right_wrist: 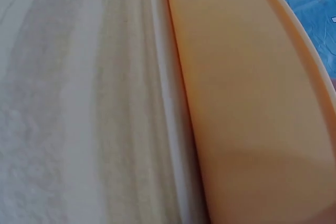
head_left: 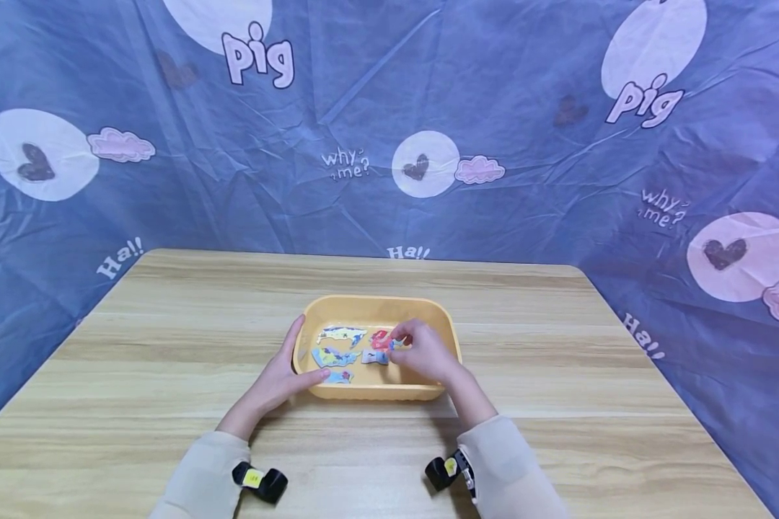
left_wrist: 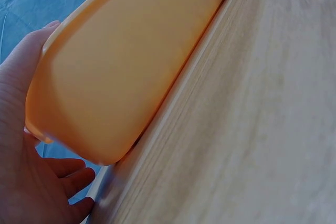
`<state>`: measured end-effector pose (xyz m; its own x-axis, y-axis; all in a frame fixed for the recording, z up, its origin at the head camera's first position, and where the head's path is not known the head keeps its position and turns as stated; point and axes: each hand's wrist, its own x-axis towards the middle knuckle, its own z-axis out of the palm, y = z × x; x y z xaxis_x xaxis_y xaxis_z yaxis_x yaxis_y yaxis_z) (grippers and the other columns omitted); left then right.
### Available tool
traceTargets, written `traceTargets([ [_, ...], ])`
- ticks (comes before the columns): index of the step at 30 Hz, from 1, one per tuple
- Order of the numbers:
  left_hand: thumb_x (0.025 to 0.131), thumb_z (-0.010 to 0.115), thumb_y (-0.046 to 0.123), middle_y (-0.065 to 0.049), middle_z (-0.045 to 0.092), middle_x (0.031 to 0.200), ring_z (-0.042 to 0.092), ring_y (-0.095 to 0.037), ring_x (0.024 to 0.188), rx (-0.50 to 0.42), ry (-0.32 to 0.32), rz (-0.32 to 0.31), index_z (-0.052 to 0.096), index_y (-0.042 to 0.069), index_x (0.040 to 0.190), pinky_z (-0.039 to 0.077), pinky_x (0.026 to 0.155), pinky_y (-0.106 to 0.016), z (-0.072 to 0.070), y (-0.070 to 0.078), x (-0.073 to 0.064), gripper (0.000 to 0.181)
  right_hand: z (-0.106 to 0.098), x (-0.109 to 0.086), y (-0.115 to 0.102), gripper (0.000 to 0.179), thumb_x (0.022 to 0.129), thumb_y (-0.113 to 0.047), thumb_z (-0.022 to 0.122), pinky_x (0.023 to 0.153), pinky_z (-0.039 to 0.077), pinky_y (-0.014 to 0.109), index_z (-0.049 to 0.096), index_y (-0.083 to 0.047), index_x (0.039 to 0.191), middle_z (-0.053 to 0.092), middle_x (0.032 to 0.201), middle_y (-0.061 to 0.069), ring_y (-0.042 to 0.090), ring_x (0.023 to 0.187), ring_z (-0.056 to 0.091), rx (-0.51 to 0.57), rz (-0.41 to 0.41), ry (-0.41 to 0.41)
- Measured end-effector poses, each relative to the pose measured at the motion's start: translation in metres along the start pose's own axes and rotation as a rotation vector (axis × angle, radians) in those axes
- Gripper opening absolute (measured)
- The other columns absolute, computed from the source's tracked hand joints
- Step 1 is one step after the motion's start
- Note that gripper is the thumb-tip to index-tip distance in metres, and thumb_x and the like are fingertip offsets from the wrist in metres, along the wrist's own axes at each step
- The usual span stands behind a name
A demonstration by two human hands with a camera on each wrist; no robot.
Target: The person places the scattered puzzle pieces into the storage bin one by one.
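A yellow plastic tub stands on the table with several flat, colourful, irregular puzzle pieces inside. At its left end my left hand holds the tub, thumb over the front rim and fingers around the outer side. The left wrist view shows that hand against the tub's corner. My right hand reaches inside the right half, thumb and forefinger pinching a small bluish puzzle piece, partly hidden by the fingers. Close by lie a red piece and a pale blue piece. The right wrist view shows only the tub's outer wall.
In the tub's left half lie a cream-and-blue piece, a yellow-and-blue piece and a light blue piece. Below is a wood-grain table. A blue printed cloth hangs behind it.
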<state>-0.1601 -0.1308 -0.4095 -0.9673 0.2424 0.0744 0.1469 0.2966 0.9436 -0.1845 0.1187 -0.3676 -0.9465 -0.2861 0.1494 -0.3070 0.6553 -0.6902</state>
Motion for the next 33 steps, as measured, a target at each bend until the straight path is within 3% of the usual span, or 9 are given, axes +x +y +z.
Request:
traceTargets([
  [9,0.069,0.072,0.028,-0.008,0.01,0.142,0.015,-0.029,0.125,-0.016,0.01,-0.012,0.002,0.035,0.137,0.013,0.096,-0.052,0.0006,-0.0001,-0.0002,0.097,0.0041,0.0008,-0.0008,0.021,0.066,-0.013,0.073,0.068,0.04,0.028,0.063,-0.005,0.083,0.054,0.081,0.004,0.021,0.077,0.049,-0.04,0.011,-0.058],
  [20,0.069,0.071,0.029,-0.008,0.01,0.142,0.015,-0.029,0.125,-0.007,0.012,-0.01,0.002,0.035,0.137,0.013,0.096,-0.052,0.0012,0.0001,0.0005,0.097,0.0049,0.0019,0.0,0.018,0.065,-0.015,0.073,0.06,0.038,0.026,0.06,-0.005,0.074,0.054,0.07,0.006,0.014,0.065,0.045,-0.081,-0.041,-0.171],
  [33,0.068,0.072,0.032,-0.008,0.009,0.142,0.014,-0.029,0.125,-0.004,0.013,-0.011,0.002,0.028,0.139,0.013,0.096,-0.053,0.0009,0.0002,-0.0003,0.1,0.0066,0.0037,0.0005,0.017,0.068,-0.013,0.072,0.06,0.041,0.024,0.061,-0.005,0.078,0.055,0.073,0.003,0.011,0.066,0.047,-0.09,-0.02,-0.258],
])
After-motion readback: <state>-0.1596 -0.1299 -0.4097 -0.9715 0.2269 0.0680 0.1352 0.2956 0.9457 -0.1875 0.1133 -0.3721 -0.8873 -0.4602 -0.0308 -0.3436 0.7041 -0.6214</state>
